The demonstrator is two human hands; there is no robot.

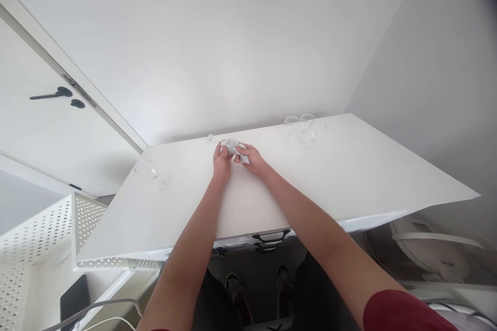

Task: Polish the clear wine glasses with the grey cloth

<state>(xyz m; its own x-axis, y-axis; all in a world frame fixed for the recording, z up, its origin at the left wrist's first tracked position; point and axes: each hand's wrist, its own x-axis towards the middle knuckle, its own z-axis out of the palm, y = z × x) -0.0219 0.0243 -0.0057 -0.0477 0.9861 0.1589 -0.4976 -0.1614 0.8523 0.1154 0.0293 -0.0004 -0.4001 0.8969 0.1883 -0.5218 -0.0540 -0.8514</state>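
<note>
Both my hands are above the far middle of the white tabletop, closed around a wine glass wrapped in a white and grey cloth [233, 146]. The foot of the wine glass [210, 138] sticks out to the left, and the cloth hides its bowl. My left hand [222, 162] grips the wrapped glass near its stem. Bunched cloth at the other end is held in my right hand [252, 158], with the fingers bent. The glass lies roughly sideways in my grip.
Two clear stemmed glasses [306, 120] stand close together at the table's back right. Another stemmed glass [144, 167] is near the left edge. A wall [233, 51] rises behind the table [357, 165]; drawer handles [269, 237] are below its front edge. A perforated white panel [42, 232] is lower left.
</note>
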